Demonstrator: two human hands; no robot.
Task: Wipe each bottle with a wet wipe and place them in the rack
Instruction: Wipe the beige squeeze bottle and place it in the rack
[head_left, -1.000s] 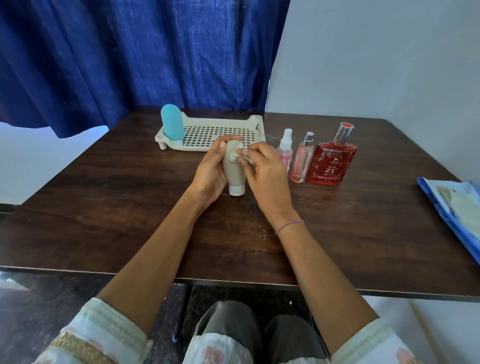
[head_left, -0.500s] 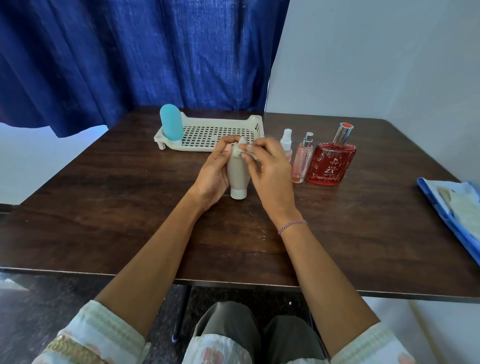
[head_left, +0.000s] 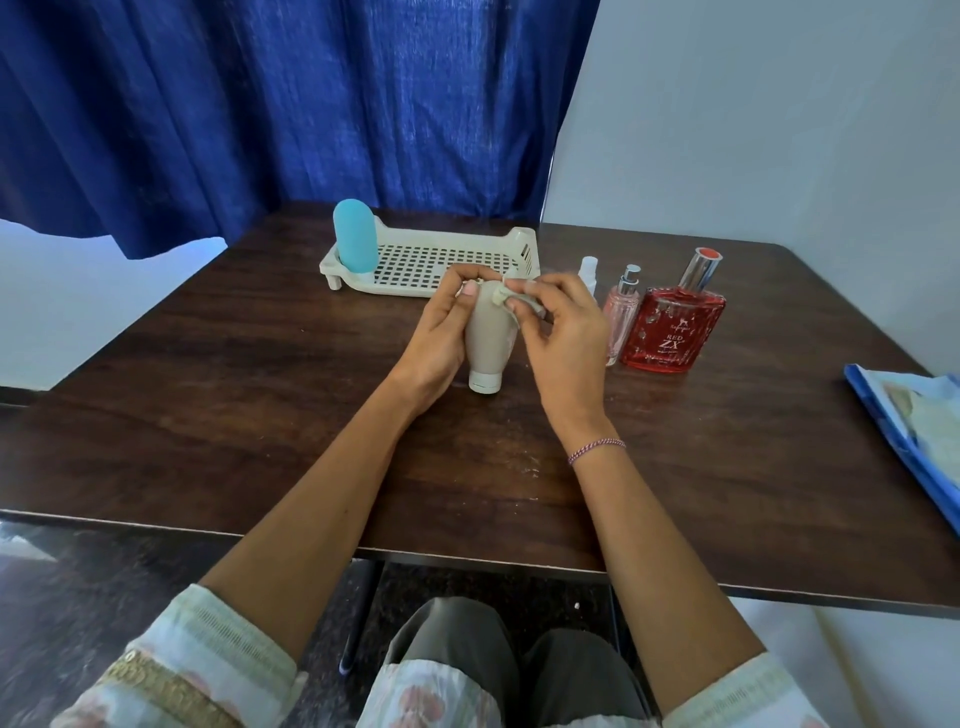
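Observation:
A beige squeeze bottle (head_left: 488, 343) stands cap-down on the dark table (head_left: 260, 405). My left hand (head_left: 441, 332) grips its left side. My right hand (head_left: 561, 332) pinches a crumpled wet wipe (head_left: 506, 297) against the bottle's top. Behind them lies a cream rack (head_left: 431, 254), and a blue bottle (head_left: 355, 243) stands in its left end. To the right stand a small white spray bottle (head_left: 588, 273), a pink spray bottle (head_left: 623, 312) and a red perfume bottle (head_left: 672, 327).
A blue packet (head_left: 914, 436) lies at the table's right edge. A blue curtain (head_left: 260, 104) hangs behind the table, with a pale wall to the right. The table's near edge runs above my knees.
My right hand has moved the wipe up the beige bottle from its upper side to its top. The left hand keeps its hold and the bottle stays in place.

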